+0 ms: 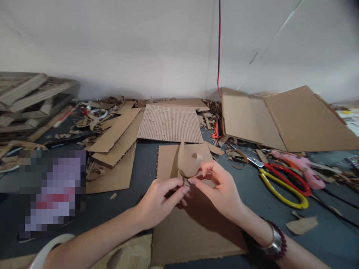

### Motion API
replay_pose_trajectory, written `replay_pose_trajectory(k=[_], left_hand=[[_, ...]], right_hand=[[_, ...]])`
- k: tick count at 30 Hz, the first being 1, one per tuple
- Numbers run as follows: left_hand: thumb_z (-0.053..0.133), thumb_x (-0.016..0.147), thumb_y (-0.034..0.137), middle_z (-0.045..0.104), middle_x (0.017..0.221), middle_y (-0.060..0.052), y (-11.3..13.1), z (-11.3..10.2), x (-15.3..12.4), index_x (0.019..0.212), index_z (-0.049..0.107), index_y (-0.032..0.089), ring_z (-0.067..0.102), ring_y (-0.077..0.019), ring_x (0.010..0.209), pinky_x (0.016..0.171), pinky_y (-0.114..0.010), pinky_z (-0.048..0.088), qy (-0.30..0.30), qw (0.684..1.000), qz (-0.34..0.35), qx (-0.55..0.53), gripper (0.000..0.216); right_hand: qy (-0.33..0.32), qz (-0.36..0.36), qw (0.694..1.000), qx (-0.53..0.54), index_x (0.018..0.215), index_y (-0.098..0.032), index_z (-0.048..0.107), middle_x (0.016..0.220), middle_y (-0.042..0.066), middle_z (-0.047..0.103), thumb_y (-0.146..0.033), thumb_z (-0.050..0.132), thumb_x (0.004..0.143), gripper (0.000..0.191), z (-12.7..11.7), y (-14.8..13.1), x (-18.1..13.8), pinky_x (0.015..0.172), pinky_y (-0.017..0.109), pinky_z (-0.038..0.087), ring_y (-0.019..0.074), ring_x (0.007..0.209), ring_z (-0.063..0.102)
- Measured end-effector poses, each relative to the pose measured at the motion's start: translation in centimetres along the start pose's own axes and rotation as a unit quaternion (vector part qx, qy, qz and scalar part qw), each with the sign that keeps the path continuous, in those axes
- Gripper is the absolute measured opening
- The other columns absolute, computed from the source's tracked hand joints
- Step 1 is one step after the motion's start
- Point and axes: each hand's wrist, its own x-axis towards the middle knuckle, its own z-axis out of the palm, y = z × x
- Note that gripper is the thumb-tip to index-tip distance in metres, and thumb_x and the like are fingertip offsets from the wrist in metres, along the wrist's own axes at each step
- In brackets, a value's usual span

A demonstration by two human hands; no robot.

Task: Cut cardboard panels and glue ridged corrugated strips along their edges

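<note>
A small curled piece of brown paper (186,160) stands up between my hands, apparently a thin layer off cardboard. At its lower edge my left hand (161,200) pinches it between thumb and fingertips. My right hand (220,186) grips the same edge from the other side, thumb against fingers, the fingertips of both hands nearly touching. Beneath them a flat cardboard sheet (196,239) lies on the dark table, shaded by my hands. Beyond it rests a sheet with its corrugated ridges bare (171,123).
Scissors with red and yellow handles (283,190) and a pink glue gun (311,170) lie at the right. Folded cardboard (252,119) leans behind them. Cardboard pieces (114,138) overlap at the left, near a pixelated patch. Paper scraps (303,224) litter the table.
</note>
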Motion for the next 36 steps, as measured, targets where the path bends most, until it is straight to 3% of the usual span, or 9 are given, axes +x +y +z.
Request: replay_pose_trajectory(k=[3,5,13,20,27,36], left_hand=[[0.041,0.087,0.029,0.066,0.070,-0.003,-0.1,0.1,0.0,0.077,0.058,0.014,0.064,-0.0118,0.063,0.058,-0.019,0.051,-0.002,1.000,0.001,-0.006,0.025],[0.041,0.087,0.029,0.066,0.069,-0.002,-0.1,0.1,0.1,0.078,0.058,0.015,0.064,-0.0115,0.062,0.058,-0.018,0.051,-0.002,1.000,0.004,-0.004,0.024],[0.041,0.087,0.027,0.067,0.073,-0.002,-0.1,0.1,0.0,0.080,0.058,0.015,0.065,-0.0100,0.060,0.058,-0.017,0.051,-0.011,1.000,0.012,0.017,0.022],[0.041,0.087,0.026,0.064,0.064,0.000,0.1,0.1,0.1,0.077,0.058,0.015,0.064,-0.0097,0.059,0.059,-0.017,0.050,-0.019,0.998,0.020,0.062,0.023],[0.040,0.087,0.026,0.066,0.066,-0.002,-0.1,0.2,0.0,0.077,0.057,0.015,0.065,-0.0109,0.060,0.058,-0.018,0.050,-0.016,0.999,0.011,0.045,0.023],[0.039,0.087,0.024,0.066,0.074,-0.003,0.0,0.3,0.0,0.078,0.055,0.014,0.065,-0.0099,0.060,0.056,-0.017,0.051,-0.017,1.000,0.007,0.011,0.022]], right_hand=[[-0.026,-0.108,0.990,-0.083,0.075,-0.021,0.057,0.073,-0.001,0.056,-0.014,0.057,0.076,0.008,-0.4,-0.3,0.0,0.062,0.022,0.047,0.0102,0.067,0.055],[-0.044,-0.131,0.984,-0.110,0.082,-0.021,0.063,0.076,0.001,0.057,-0.014,0.057,0.077,0.011,-0.5,-0.4,0.1,0.063,0.022,0.046,0.0104,0.068,0.055],[-0.081,0.002,0.996,-0.041,0.072,-0.020,0.067,0.071,-0.001,0.053,-0.021,0.063,0.074,0.005,-0.7,-0.3,0.5,0.059,0.021,0.044,0.0097,0.065,0.055],[-0.114,-0.031,0.989,-0.092,0.074,-0.018,0.054,0.075,0.001,0.052,-0.016,0.047,0.083,0.011,-0.5,-1.0,0.1,0.065,0.023,0.042,0.0106,0.070,0.051],[-0.114,0.024,0.990,-0.075,0.074,-0.019,0.050,0.075,0.001,0.052,-0.022,0.043,0.085,0.013,-0.1,-1.1,0.0,0.058,0.022,0.041,0.0113,0.067,0.050],[-0.097,0.031,0.993,-0.061,0.074,-0.020,0.049,0.072,0.000,0.051,-0.023,0.042,0.086,0.014,-0.2,-1.0,0.1,0.056,0.020,0.040,0.0104,0.066,0.049]])
